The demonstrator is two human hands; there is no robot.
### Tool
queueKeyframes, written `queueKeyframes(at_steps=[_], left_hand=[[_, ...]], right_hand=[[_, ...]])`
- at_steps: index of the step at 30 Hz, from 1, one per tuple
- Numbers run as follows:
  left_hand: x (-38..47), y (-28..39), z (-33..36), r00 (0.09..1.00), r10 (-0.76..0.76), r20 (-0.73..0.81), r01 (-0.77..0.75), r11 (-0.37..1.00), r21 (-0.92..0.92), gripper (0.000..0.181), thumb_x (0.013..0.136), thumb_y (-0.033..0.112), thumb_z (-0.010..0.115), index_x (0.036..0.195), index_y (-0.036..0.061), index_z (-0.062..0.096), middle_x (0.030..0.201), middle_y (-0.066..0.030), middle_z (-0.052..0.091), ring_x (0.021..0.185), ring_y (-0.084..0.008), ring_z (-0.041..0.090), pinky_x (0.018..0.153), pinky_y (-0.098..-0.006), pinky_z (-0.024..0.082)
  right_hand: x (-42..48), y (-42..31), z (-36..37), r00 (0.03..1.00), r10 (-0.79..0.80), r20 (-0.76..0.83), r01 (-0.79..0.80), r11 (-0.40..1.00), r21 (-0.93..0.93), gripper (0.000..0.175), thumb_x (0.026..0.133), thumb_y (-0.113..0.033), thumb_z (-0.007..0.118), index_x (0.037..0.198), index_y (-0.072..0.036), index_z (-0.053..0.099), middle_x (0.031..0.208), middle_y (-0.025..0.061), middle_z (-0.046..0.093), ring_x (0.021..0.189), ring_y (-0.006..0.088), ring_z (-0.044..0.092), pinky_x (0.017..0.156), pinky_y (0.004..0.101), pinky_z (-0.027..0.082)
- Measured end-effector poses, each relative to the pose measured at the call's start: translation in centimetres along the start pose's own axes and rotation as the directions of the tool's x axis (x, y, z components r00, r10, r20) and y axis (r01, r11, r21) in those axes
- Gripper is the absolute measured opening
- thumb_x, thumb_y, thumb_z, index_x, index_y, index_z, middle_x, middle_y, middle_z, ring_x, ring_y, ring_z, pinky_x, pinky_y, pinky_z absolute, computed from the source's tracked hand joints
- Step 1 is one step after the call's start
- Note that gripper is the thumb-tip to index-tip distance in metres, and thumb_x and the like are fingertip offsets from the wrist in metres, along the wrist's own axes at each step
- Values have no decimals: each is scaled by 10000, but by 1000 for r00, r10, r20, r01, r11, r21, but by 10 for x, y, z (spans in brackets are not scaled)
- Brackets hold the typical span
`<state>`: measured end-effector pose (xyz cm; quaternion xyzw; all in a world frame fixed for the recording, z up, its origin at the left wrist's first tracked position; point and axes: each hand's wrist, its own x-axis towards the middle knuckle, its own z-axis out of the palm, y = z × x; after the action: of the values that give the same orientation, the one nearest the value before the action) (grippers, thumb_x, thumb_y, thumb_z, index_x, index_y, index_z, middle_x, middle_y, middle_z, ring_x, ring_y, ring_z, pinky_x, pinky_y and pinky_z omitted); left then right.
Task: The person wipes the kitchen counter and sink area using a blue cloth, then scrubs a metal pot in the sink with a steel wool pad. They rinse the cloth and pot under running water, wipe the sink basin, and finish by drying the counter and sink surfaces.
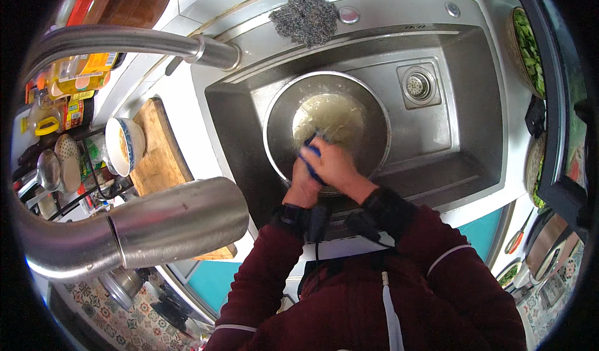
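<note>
A round metal basin (276, 117) stands in the stainless steel sink (383, 140), with cloudy, pale liquid (327, 115) pooled in its bottom. Over the basin's near side, my left hand (305, 182) and my right hand (338, 161) are pressed together around a dark blue cloth-like item (312, 161). Most of that item is covered by my fingers, so its exact kind is unclear. The right hand is blurred and lies partly over the left.
A large metal faucet (182, 220) arches in at left. Behind it are a wooden cutting board (164, 150), a bowl (124, 145) and several bottles. Steel wool (306, 16) rests on the sink's far rim. The drain (416, 87) is right of the basin; greens (529, 54) fill a basket beyond.
</note>
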<state>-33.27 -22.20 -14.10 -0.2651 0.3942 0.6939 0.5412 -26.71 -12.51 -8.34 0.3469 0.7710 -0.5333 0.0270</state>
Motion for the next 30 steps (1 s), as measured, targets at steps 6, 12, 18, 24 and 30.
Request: queueKeyframes(at_steps=[6,12,18,24,30], left_hand=[[-25,2,12,991,-42,-128,59,990,132,382,926,301,510,1258,115,471,1205,-132,532,1142,-270,511,954,-496,431],[-4,15,10,976,-215,-39,217,974,62,421,901,458,525,1163,128,522,1130,-131,567,1062,-288,545,894,-544,439],[-11,4,8,1000,-23,-16,23,999,38,347,963,347,417,1126,74,556,1007,-115,634,942,-276,618,845,-455,503],[-12,5,20,990,-53,130,51,998,19,307,955,311,405,1052,89,594,1011,-86,641,936,-227,622,834,-398,501],[-36,13,29,995,-10,-96,24,988,152,423,933,302,495,1280,73,416,1245,-122,512,1107,-289,537,934,-457,446]], right_hand=[[52,78,-18,937,196,-290,-232,968,-95,291,918,-320,482,1064,-74,534,933,221,638,850,417,615,745,500,479],[20,72,11,987,-157,45,126,906,404,320,798,-77,608,1112,-44,555,1057,173,601,1008,310,588,886,387,448],[7,-3,-8,995,97,0,-96,987,129,431,907,-440,460,931,-40,618,900,230,635,836,412,611,746,485,472],[-2,-21,-18,994,103,-34,-103,995,9,236,903,-344,503,1013,-135,514,969,181,627,841,391,610,699,481,476],[35,49,-15,957,172,-235,-204,972,-118,274,924,-336,478,1102,-129,508,852,216,641,778,427,618,683,526,473]])
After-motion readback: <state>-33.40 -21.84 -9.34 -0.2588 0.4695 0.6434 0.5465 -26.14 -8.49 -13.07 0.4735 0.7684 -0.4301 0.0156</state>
